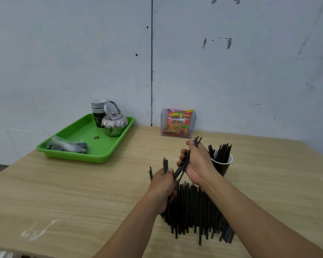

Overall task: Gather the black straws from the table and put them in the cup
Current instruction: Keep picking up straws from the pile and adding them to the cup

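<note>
A pile of black straws (194, 211) is laid on the table (82, 202) towards its near edge, right of centre. The cup (225, 167) is stood upright just beyond the pile, towards the right edge, and several straws are held in it, leaning against its rim.

The left hand (162, 185) is placed over the far left part of the pile. Its grip is clamped on a few straws, whose tips are seen above the fingers. The right hand (196, 162) is raised between the pile and the cup. Its grip is clamped on a slanted bundle of straws, whose lower ends reach the left hand.

A green tray (101, 158) is set at the far left corner. On it are carried 1 steel kettle (114, 123), a stack of paper cups (98, 110) and a plastic bag (69, 146). A snack packet (178, 121) is stood in a clear holder (163, 118) at the far edge.
</note>
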